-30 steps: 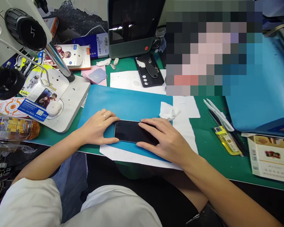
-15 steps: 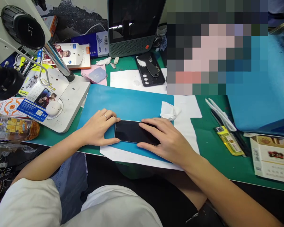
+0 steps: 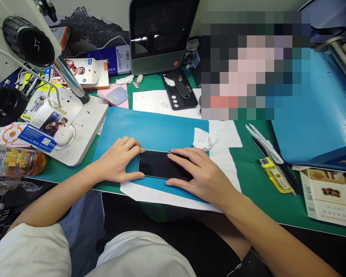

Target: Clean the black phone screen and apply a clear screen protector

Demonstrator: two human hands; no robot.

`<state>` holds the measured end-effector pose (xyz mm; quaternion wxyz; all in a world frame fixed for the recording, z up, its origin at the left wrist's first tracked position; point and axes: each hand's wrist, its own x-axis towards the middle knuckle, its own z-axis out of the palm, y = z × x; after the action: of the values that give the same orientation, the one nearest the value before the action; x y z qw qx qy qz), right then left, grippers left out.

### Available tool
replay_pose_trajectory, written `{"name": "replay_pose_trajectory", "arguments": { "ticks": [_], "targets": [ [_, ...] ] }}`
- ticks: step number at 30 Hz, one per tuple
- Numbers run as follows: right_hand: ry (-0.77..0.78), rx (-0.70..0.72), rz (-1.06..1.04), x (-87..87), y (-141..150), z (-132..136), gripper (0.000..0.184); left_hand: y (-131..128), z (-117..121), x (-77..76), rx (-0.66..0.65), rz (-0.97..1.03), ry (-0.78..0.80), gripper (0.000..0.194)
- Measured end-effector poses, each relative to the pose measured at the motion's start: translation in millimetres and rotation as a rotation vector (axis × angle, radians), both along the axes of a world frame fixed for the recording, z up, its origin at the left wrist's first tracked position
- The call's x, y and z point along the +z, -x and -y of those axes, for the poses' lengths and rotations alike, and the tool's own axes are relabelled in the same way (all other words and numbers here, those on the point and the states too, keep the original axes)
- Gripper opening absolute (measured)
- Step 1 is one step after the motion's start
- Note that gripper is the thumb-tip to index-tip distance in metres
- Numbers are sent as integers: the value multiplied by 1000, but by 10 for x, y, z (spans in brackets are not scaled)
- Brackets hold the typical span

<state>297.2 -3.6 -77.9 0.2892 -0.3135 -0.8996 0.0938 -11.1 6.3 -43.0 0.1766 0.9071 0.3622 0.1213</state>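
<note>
The black phone (image 3: 157, 165) lies on the blue mat (image 3: 150, 127), the left hand (image 3: 118, 159) holding one end between spread thumb and fingers, the right hand (image 3: 209, 179) holding the other, fingers spread too, near a crumpled white tissue (image 3: 202, 140).

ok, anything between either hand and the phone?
Nothing visible. The left hand has thumb and finger at the left end of the phone; the right hand spans its other end. The white tissue lies just beyond the right hand, not between.
</note>
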Motion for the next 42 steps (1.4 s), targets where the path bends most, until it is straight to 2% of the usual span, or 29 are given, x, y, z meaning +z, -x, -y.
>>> {"name": "replay_pose_trajectory", "arguments": {
  "ticks": [7,15,21,26,31,37,42],
  "targets": [
    [-3,-10,-2,13,8,4,65,6,-2,-13,0,12,1,60],
    [9,-28,11,32,-37,-9,82,19,-21,0,-9,-2,1,60],
    [31,-39,73,92,-212,1,92,29,-43,22,-10,-16,2,57],
    [132,-76,94,77,-437,43,97,34,-58,19,-8,-20,-6,57],
    [207,-72,29,-2,-525,50,96,46,-70,13,-19,-34,-32,58],
    [220,-69,-16,-26,-512,31,86,70,-79,9,-25,-51,-49,60],
    [217,-57,-30,-17,-505,26,87,59,-78,19,-27,-45,-47,59]
  ]
}}
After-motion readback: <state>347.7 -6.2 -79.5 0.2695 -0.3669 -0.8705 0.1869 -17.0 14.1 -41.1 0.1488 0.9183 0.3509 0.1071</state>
